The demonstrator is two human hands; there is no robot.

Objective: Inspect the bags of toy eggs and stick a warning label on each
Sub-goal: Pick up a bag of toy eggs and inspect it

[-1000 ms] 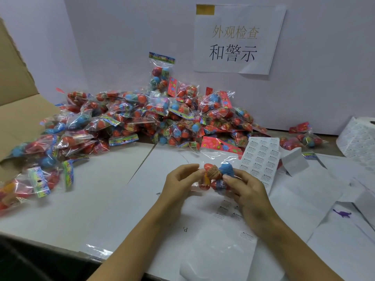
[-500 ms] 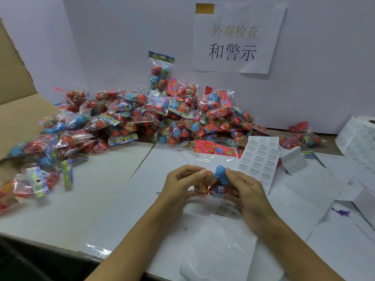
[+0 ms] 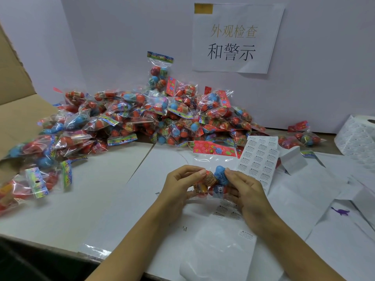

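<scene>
Both of my hands hold one clear bag of toy eggs (image 3: 215,180) low over the middle of the table. My left hand (image 3: 180,185) grips its left side, where an orange egg shows. My right hand (image 3: 245,191) pinches the right side at a blue egg. The bag's red flowered header card (image 3: 213,148) points away from me. A sheet of small white warning labels (image 3: 258,157) lies just right of the bag. A big heap of bagged eggs (image 3: 154,116) fills the back of the table.
An open cardboard box (image 3: 14,94) stands at the left with bags spilling from it. A roll of labels (image 3: 359,136) sits far right, and label backing sheets (image 3: 223,240) lie under and beside my hands. A paper sign (image 3: 235,37) hangs on the wall.
The bag has been turned slightly in my hands and both hands have closed in a little toward each other. Nothing else on the table moved.
</scene>
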